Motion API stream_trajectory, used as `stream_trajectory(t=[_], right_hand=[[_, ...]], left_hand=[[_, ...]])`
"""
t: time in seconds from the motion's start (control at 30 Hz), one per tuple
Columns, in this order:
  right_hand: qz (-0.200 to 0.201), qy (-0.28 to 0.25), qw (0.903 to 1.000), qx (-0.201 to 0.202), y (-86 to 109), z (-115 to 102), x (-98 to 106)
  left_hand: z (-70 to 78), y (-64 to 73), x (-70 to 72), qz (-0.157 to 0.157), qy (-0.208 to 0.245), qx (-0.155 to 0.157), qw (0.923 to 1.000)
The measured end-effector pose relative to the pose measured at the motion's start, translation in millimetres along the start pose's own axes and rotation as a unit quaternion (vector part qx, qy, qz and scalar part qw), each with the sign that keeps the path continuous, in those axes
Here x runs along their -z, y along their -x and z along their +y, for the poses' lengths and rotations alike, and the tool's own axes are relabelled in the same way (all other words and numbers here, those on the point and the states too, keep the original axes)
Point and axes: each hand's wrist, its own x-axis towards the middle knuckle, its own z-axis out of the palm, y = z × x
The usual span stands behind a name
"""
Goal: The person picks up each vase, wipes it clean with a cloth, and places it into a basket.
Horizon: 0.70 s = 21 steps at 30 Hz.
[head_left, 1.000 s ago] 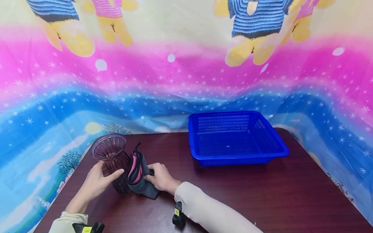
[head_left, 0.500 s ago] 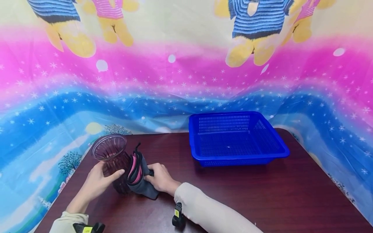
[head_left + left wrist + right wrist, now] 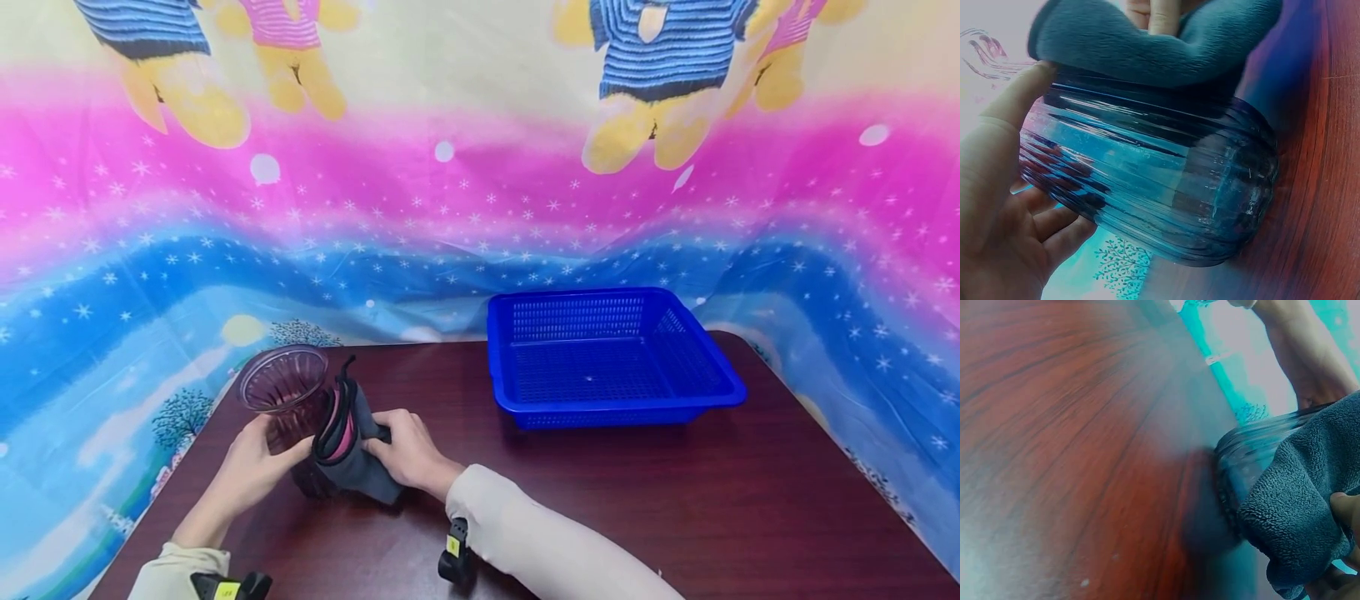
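A purple-tinted, ribbed glass vase (image 3: 277,392) with a flared rim stands at the table's left. My left hand (image 3: 251,467) grips its side, thumb toward the front and fingers behind, as the left wrist view shows on the ribbed glass body (image 3: 1147,181). Bunched in my right hand (image 3: 408,450) is a grey plush cloth (image 3: 363,471) with a pink patch and black edging. The cloth lies along the right side of the vase. In the right wrist view, finger and thumb pinch folds of the cloth (image 3: 1291,519) beside the vase's base.
A blue plastic basket (image 3: 607,408) with perforated walls stands at the back right of the dark reddish wooden table (image 3: 675,500). Behind hangs a printed curtain (image 3: 450,192) along the table's far edge. Each wrist carries a black strapped camera (image 3: 453,550).
My right hand and the cloth have shifted slightly left and up, so the cloth covers more of the vase and reaches the left thumb. The left hand and vase stay nearly in place.
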Motion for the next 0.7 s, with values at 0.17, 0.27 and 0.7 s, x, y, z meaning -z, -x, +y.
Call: stream_trajectory(t=[0.17,0.27,0.7], right_hand=[[0.002,-0.016,0.9998,0.010,-2.8,-10,5],[0.006,-0.015,0.9997,0.018,-4.3,-16,8],[0.012,-0.013,0.9994,0.031,-7.9,-29,15]], left_hand=[[-1.2,-1.3,-1.3,0.011,0.008,-0.020,0.9997],[-1.9,-1.7,-2.1,0.019,0.013,-0.031,0.9992],[-1.0,-1.7,-1.7,0.017,0.009,-0.027,0.9995]])
